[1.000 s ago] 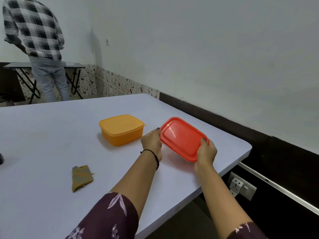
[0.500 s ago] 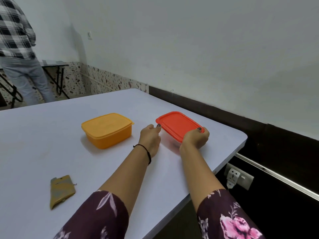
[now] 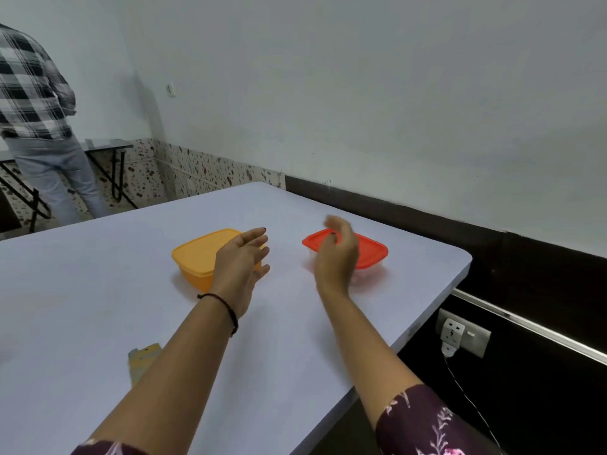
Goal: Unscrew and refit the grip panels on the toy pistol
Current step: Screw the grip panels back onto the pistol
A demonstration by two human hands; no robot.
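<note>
Hovering with left hand (image 3: 241,264) and right hand (image 3: 336,257) loose, empty, between left orange lidded plastic box (image 3: 197,254) and right red-lidded clear tub (image 3: 371,251); probably setup, next locate unseen toy pistol.

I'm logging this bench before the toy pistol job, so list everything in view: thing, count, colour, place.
Rectangular orange-yellow plastic box with lid: one, orange-yellow, mid-table, partly behind the left hand.
Clear plastic box with red lid: one, red lid, right of the orange-yellow box, near the table's right edge.
Flat olive-yellow piece: one, near side of the table, partly hidden by the left forearm.
White table: one, white, foreground.
Wall socket with white adapter: one, white, dark wall below the table's right edge.
Folding table: one, grey top, black legs, far left.
Person in checked shirt: one, black-and-white, far left.
Toy pistol: none visible.
Left hand: open, empty, black wristband.
Right hand: blurred, over the red lid, empty.
</note>
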